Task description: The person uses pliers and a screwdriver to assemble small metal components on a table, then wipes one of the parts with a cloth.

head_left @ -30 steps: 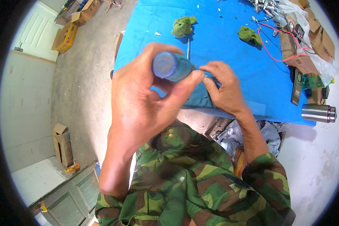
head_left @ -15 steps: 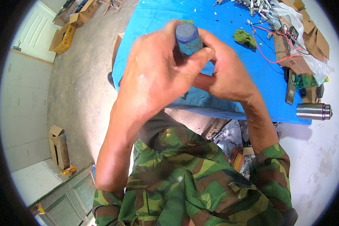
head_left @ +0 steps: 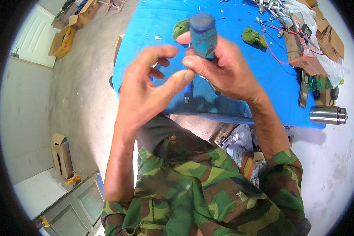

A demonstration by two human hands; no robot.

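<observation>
Upright in my right hand (head_left: 228, 72) is a thick, worn blue-green tool handle (head_left: 203, 39), rounded at its top and resembling a screwdriver's. My fingers and thumb wrap its lower part, and whatever lies below is mostly hidden. My left hand (head_left: 147, 86) is just left of it with fingers spread and curved, its thumb tip reaching the right hand's fingers. Nothing shows in the left palm. Below the hands, a blue piece with a metal tip (head_left: 187, 92) is seen against the blue-covered table (head_left: 240, 106); I cannot tell whether it lies there.
Two green cloths (head_left: 253, 37) (head_left: 181, 28) lie on the table. Metal parts (head_left: 269, 6) are heaped at the far right. Nearby are a red cable (head_left: 268, 47), a cardboard box (head_left: 303, 55), a dark handheld device (head_left: 303, 89) and a steel flask (head_left: 327, 115) at the right edge.
My left hand has come off the handle, moved left and spread its fingers. The right hand keeps hold of the handle, which sits slightly farther right.
</observation>
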